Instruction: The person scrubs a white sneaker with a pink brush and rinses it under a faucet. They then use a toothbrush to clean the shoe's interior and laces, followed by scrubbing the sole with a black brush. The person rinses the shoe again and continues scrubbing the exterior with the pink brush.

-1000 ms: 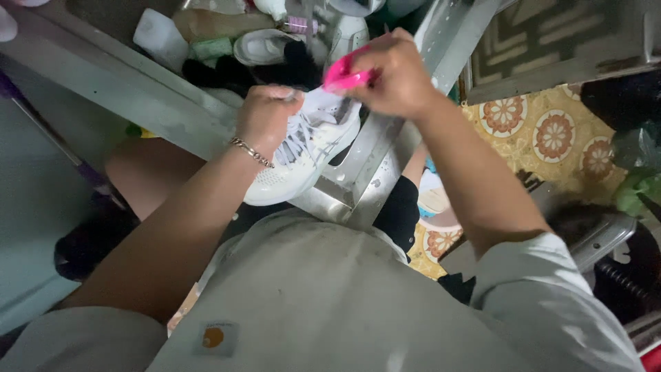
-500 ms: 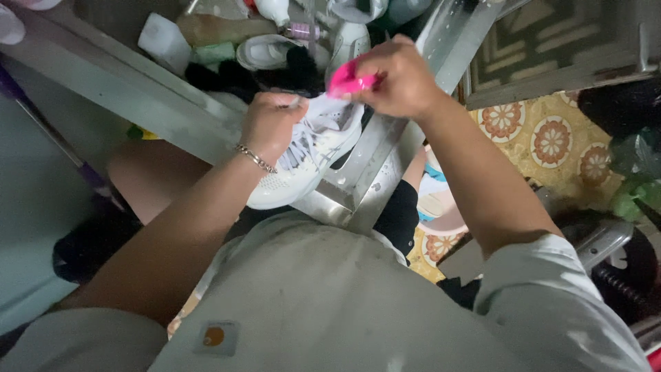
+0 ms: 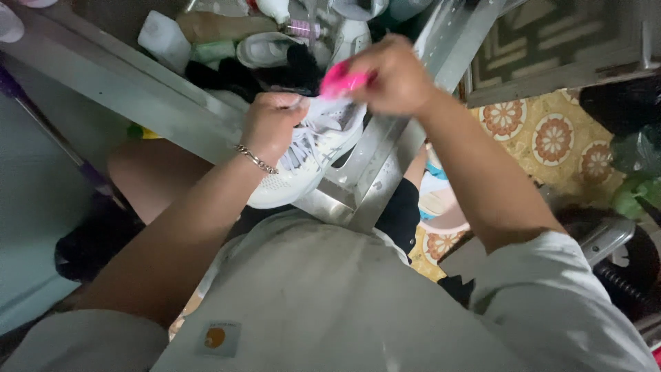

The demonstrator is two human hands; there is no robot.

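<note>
Patterned floor tiles [image 3: 551, 134], white bottle [image 3: 163, 40]

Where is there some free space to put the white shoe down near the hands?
The bare metal ledge left of the left hand is free, also the metal strip under the right hand. Behind the white shoe it is crowded: bottles, another shoe, dark cloth.

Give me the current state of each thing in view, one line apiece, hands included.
Left hand: closed on the white sneaker's upper, steadying it.
Right hand: closed around the pink brush, blurred.
Pink brush: held at the sneaker's heel end.
White sneaker: laced, toe toward the person, lying across the metal sink edge.
Metal sink edge: wet, speckled with droplets.
Second white shoe: lying in the sink among bottles, untouched.
</note>
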